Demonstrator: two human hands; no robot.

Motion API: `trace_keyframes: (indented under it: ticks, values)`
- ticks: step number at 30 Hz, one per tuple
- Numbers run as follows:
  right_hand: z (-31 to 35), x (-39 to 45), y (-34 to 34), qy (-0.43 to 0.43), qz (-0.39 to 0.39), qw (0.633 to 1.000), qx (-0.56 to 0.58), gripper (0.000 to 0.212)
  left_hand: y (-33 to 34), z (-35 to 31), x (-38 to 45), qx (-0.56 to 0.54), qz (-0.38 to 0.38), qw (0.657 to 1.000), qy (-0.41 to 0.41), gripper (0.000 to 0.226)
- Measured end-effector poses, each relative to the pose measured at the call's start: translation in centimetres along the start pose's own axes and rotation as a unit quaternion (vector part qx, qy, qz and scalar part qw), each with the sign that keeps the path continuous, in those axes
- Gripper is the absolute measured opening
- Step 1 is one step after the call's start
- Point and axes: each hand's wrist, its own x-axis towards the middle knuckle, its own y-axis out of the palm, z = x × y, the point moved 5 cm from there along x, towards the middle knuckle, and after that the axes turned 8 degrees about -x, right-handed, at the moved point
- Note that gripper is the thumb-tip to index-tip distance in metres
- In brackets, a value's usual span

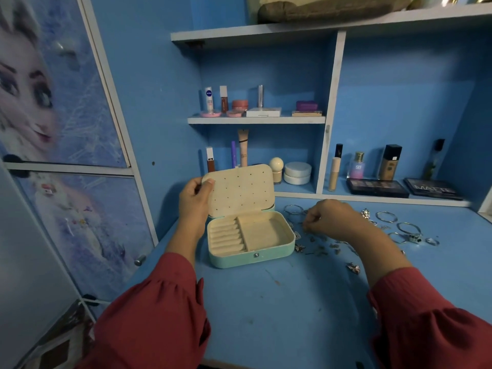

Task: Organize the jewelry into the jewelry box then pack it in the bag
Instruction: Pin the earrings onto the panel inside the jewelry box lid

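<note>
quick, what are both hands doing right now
Left hand: holding the open jewelry box lid at its corner.
Right hand: fingers curled over the loose jewelry; whether it pinches a piece cannot be told.

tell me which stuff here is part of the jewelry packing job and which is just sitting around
Part of the job:
- open jewelry box, its lid held by the left hand
- loose jewelry on the desk, where the right hand reaches

Just lying about:
- makeup palettes
- foundation bottle
- perfume bottle
- white jars
- lip products on the small shelf
</note>
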Motion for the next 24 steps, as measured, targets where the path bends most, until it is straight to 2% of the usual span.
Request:
trace_keyframes:
  ticks: [11, 15, 19, 22, 24]
  values:
    - [0.4, -0.1, -0.2, -0.017, 0.002, 0.998, -0.064, 0.015, -0.3, 0.6, 0.3, -0.010, 0.003, 1.000, -0.009, 0.009]
    - [0.6, -0.1, -0.2, -0.014, 0.018, 0.998, -0.063, 0.019, -0.7, 0.8, 0.4, -0.028, 0.016, 0.999, -0.029, 0.019]
    - [0.8, 0.0, -0.6, 0.019, -0.048, 0.995, 0.082, 0.021, -1.1, 0.9, 0.5, -0.032, 0.028, 0.998, -0.046, 0.021]
    - [2.0, 0.0, -0.8, 0.021, -0.115, 0.975, 0.188, 0.017, -1.5, 1.4, 0.9, -0.031, 0.042, 0.996, -0.068, 0.016]
    - [3.4, 0.1, -0.8, 0.018, -0.133, 0.958, 0.254, 0.012, -1.8, 1.6, 1.1, -0.030, 0.044, 0.996, -0.074, 0.015]
